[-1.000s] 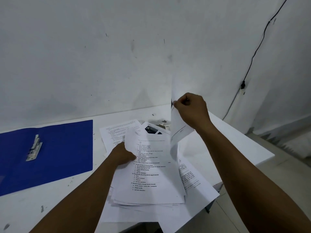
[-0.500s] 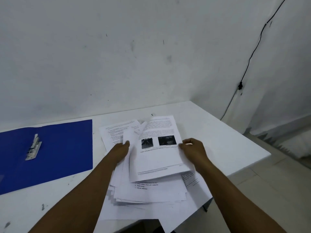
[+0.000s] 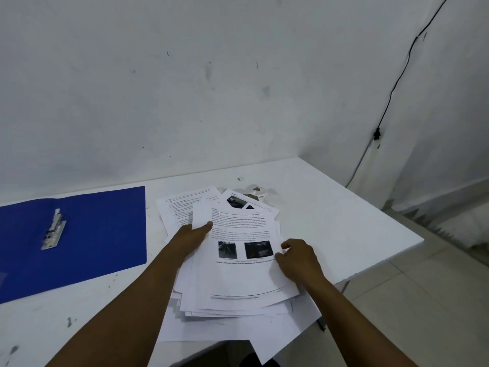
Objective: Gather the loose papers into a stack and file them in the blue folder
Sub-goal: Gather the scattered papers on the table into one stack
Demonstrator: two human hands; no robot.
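Scuffed white wall (image 3: 185,88), white table (image 3: 344,221)

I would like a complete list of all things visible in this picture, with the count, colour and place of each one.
table: one, white, against the wall
blue folder: one, lying open on the table's left part
metal clip: one, silver, inside the folder
loose papers: many, count unclear, white with black print, untidy pile at the table's front edge
top sheet: one, white, two dark photos, on the pile
cable: one, black, on the wall at right
left hand: one, on the pile's left side
right hand: one, at the top sheet's right edge
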